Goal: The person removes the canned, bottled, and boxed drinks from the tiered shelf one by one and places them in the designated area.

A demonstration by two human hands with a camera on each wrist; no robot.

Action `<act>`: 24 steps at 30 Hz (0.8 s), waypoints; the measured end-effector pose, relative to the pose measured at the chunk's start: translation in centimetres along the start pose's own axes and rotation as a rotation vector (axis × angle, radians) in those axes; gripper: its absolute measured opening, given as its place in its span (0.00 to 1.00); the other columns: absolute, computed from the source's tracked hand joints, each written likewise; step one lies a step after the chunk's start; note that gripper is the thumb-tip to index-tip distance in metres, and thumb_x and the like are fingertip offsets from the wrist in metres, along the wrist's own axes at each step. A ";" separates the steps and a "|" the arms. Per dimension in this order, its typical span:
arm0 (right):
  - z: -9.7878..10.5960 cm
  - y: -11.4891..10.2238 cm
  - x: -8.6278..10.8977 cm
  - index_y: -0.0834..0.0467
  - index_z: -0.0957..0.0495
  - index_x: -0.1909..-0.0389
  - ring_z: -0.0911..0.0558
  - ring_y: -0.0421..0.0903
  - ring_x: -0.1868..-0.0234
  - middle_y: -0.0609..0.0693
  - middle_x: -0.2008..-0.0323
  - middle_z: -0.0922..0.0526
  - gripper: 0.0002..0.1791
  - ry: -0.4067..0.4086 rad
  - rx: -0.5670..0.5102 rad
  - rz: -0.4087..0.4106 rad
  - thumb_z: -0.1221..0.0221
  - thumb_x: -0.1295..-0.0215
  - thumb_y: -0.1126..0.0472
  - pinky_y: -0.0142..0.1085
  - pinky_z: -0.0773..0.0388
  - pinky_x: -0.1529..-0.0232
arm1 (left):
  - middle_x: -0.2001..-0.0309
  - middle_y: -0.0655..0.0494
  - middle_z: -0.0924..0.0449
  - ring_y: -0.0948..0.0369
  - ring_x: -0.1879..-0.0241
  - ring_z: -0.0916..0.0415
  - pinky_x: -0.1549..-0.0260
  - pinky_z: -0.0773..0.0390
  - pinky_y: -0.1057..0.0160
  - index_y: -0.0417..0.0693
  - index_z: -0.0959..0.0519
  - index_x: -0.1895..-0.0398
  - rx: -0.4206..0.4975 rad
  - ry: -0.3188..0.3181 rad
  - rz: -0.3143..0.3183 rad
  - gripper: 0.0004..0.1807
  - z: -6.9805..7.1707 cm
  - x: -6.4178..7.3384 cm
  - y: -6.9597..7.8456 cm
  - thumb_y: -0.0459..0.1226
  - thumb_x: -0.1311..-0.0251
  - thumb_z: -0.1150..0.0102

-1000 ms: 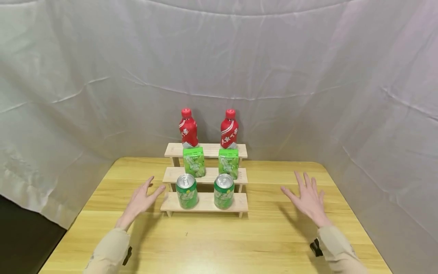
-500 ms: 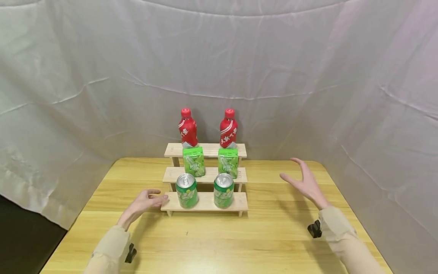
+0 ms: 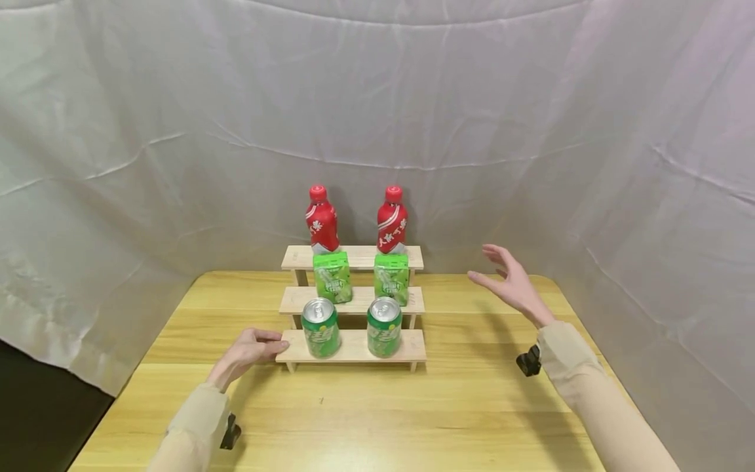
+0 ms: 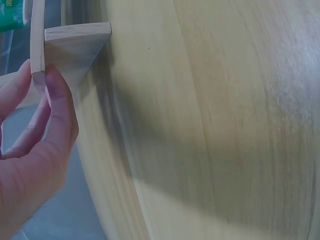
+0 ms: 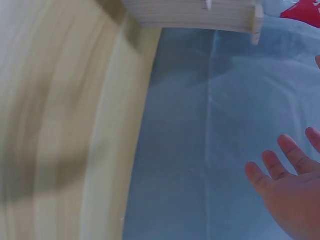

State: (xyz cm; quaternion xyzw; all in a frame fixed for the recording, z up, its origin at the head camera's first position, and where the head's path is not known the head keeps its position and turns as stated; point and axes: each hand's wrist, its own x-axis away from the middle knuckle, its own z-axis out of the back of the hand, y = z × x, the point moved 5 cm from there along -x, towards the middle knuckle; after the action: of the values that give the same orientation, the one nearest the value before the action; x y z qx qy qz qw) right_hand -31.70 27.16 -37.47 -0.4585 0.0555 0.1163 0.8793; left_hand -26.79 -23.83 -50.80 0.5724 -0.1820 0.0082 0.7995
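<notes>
My left hand [image 3: 250, 353] pinches the left end of the lowest board of a three-step wooden display stand [image 3: 354, 349]. In the left wrist view, the thumb is on one face of the board [image 4: 37, 45] and a finger on the other. To the right of the stand, my right hand [image 3: 510, 286] hovers with fingers spread and nothing in it. Two green soda cans [image 3: 321, 331] stand on the bottom step. Two green drink cartons [image 3: 333, 278] are on the middle step, and two red bottles [image 3: 322, 223] on the top one.
The stand rests on a wooden table [image 3: 366, 419]. Grey cloth [image 3: 377, 118] hangs behind and at both sides of it. A black strap piece [image 3: 231, 432] shows at the left wrist and another [image 3: 529, 360] at the right.
My left hand has come down from beside the stand and taken hold of the bottom board's end. My right hand has moved forward and a little left.
</notes>
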 end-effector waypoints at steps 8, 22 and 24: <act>-0.5 -2.4 -2.3 0.59 0.44 0.24 0.39 0.62 0.24 0.64 0.25 0.38 0.42 -0.031 -0.044 0.019 0.34 0.33 0.54 0.60 0.44 0.23 | 0.51 0.36 0.17 0.60 0.56 0.17 0.47 0.16 0.54 0.17 0.32 0.40 0.008 0.008 0.012 0.29 -0.1 -0.2 -0.1 0.34 0.35 0.37; -2.7 -6.8 -6.5 0.59 0.40 0.25 0.37 0.63 0.24 0.62 0.25 0.37 0.40 -0.116 -0.120 0.020 0.36 0.32 0.52 0.56 0.39 0.24 | 0.55 0.42 0.15 0.62 0.59 0.18 0.48 0.16 0.54 0.16 0.33 0.40 0.016 -0.006 0.022 0.29 -0.2 -0.4 -0.2 0.33 0.34 0.39; -3.2 -7.4 -7.1 0.60 0.40 0.25 0.38 0.63 0.24 0.61 0.25 0.37 0.40 -0.129 -0.125 0.015 0.36 0.32 0.51 0.56 0.39 0.24 | 0.56 0.43 0.15 0.63 0.59 0.17 0.49 0.16 0.55 0.16 0.32 0.41 0.021 -0.005 0.023 0.28 -0.2 -0.4 -0.2 0.33 0.34 0.39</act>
State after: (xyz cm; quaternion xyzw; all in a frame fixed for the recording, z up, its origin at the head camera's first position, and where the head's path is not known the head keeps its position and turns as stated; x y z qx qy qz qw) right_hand -36.67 19.35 -32.02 -0.5036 -0.0053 0.1554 0.8498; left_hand -27.06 -23.67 -51.18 0.5785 -0.1906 0.0180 0.7929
